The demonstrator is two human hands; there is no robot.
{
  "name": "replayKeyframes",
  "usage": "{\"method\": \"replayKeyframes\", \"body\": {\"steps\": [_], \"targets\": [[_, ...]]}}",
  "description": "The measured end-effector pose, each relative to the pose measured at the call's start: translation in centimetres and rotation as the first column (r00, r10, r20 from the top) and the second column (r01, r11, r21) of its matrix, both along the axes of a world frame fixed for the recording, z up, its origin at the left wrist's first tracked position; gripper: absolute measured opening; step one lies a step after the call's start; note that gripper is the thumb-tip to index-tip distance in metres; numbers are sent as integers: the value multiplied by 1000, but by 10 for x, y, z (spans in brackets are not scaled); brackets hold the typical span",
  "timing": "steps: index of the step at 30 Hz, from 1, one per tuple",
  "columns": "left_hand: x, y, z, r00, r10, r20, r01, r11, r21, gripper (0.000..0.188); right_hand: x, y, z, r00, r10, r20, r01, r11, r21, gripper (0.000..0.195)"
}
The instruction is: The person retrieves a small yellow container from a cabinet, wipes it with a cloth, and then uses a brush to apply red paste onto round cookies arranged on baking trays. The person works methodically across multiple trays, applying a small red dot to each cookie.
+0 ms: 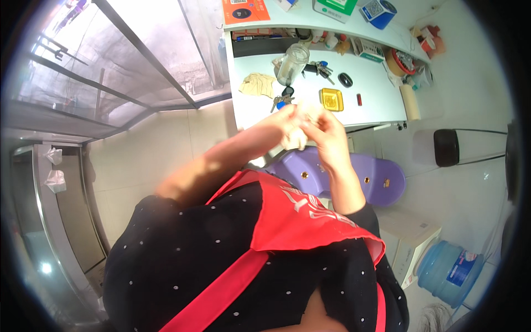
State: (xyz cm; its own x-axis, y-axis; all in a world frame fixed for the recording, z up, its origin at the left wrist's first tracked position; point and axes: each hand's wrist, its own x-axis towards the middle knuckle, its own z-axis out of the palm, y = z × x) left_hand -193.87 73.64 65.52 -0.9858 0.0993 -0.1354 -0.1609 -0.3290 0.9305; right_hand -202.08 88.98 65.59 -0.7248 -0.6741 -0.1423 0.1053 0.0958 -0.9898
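In front of my chest, above the desk's near edge, my left hand (287, 119) and my right hand (327, 132) meet. Between them is a pale, crumpled, soft thing (295, 139), perhaps cloth or tissue; glare washes it out. Fingers of both hands close on it. Just beyond the hands, a yellow tray (332, 99) and a bunch of keys (283, 102) lie on the white desk (379, 103). Farther back are an upright glass jar (293, 64), a beige crumpled cloth (257, 84), more keys (323, 70), a black oval object (345, 79) and a small red object (359, 99).
A purple plastic seat (379, 180) is below the desk's near edge. A raised shelf (286, 23) runs along the desk's back, with cartons and containers beneath. Glass-paned framing (137, 45) stands at left. A blue water bottle (450, 272) and a carton (408, 232) are at lower right.
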Motion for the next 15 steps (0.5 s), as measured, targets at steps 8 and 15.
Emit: {"method": "replayKeyframes", "body": {"steps": [8,15], "targets": [[-28,19,4,998,25,-63,13,843,537,45,-20,61,30,887,-117,446,308,871,-382,44],[-45,47,8,965,60,-255,102,811,576,52,5,65,40,924,-208,322,313,894,-322,55]]}}
